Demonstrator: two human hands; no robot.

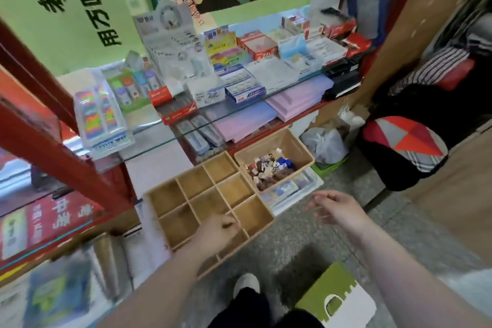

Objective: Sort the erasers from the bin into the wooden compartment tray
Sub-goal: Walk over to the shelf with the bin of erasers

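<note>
A wooden compartment tray [165,196] with several square cells lies on the grey floor in the middle of the view. Right behind it stands a tan bin [298,152] holding a heap of small erasers [269,165]. My left hand [217,231] hovers over the tray's near cells with its fingers curled; whether it holds anything is blurred. My right hand [336,208] hangs to the right of the tray and in front of the bin, fingers loosely spread, holding nothing.
A glass shelf [186,125] with stationery boxes overhangs the tray from behind. A white tray [306,192] sits under the bin. A red shelf frame [66,168] runs at left. A green and white box [338,298] and my shoe [246,283] are near.
</note>
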